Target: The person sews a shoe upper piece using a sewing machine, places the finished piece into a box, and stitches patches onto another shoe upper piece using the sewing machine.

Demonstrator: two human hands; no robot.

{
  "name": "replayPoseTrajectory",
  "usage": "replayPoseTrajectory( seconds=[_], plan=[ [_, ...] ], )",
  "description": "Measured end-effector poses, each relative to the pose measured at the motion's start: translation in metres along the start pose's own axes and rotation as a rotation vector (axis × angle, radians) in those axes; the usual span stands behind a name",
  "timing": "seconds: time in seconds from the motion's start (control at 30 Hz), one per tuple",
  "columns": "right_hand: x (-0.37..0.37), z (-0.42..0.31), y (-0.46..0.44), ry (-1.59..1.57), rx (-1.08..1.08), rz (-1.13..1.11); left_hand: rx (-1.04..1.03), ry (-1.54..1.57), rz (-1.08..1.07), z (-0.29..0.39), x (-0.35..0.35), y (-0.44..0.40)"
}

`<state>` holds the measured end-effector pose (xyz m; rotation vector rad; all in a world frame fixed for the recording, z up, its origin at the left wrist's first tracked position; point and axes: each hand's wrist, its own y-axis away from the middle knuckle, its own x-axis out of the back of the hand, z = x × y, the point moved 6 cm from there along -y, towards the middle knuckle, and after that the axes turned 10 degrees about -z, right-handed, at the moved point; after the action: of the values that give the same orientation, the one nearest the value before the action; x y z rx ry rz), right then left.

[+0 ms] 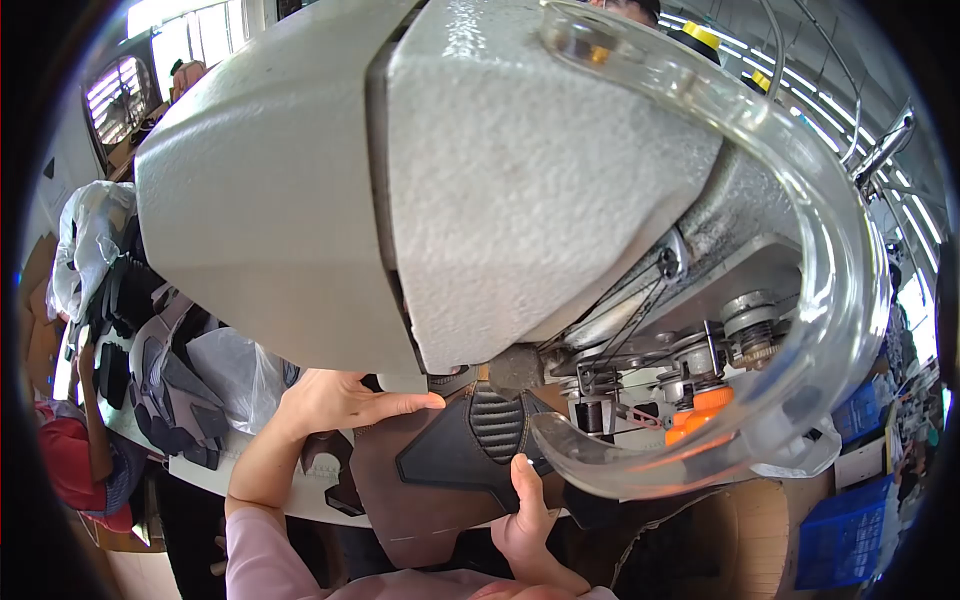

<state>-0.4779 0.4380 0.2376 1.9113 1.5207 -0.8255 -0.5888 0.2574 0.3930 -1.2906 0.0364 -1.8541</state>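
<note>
A brown and black shoe upper (430, 470) with a ribbed black panel lies under the head of a sewing machine (560, 200). On its left side, my left hand (335, 402) holds it, thumb stretched along the top; the other fingers are mostly hidden behind the machine's grey casing. Lower right, my right hand (527, 525) grips the upper's edge, with the thumb on top and the fingers largely out of sight beneath. The casing hides the needle area.
A clear curved plastic guard (840, 250) arches over the machine's right side, near an orange knob (700, 410). More shoe pieces (175, 375) and plastic bags lie on the left. Another person in a red garment (70, 460) is at far left. A blue crate (845, 535) stands lower right.
</note>
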Motion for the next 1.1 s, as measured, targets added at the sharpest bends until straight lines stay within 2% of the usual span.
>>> replayPoseTrajectory(
  seconds=[0.27,0.4,0.57,0.7,0.73,0.83,0.9,0.97,1.0,1.07,1.1],
  plan=[
    [-0.008,-0.012,-0.002,0.046,0.094,0.047,0.035,0.016,-0.026,0.003,0.000,-0.002],
    [-0.023,-0.030,-0.005,0.235,0.144,0.025,-0.005,0.052,0.055,-0.002,-0.002,0.000],
    [-0.027,-0.038,-0.012,0.280,0.162,-0.012,0.171,0.101,-0.036,0.007,0.002,0.000],
    [-0.028,-0.038,-0.012,0.187,0.139,0.016,0.248,0.231,0.027,-0.002,-0.005,0.003],
    [-0.034,-0.043,-0.010,0.490,0.311,-0.064,0.250,0.237,0.034,-0.003,-0.006,0.003],
    [-0.031,-0.043,-0.008,0.281,0.221,-0.032,0.201,0.152,0.003,-0.007,-0.005,0.001],
    [-0.034,-0.045,-0.009,0.441,0.257,-0.051,0.182,0.134,-0.001,-0.007,-0.004,0.001],
    [-0.040,-0.055,-0.008,0.773,0.436,-0.110,0.206,0.128,-0.012,-0.011,-0.005,0.001],
    [-0.046,-0.061,-0.006,1.022,0.595,-0.159,0.220,0.127,-0.019,-0.012,-0.006,0.002],
    [-0.048,-0.063,-0.012,0.946,0.569,-0.154,0.279,0.124,-0.048,-0.012,-0.006,0.001],
    [-0.043,-0.059,-0.016,0.625,0.371,-0.098,0.314,0.122,-0.066,-0.012,-0.007,0.002]
  ],
)
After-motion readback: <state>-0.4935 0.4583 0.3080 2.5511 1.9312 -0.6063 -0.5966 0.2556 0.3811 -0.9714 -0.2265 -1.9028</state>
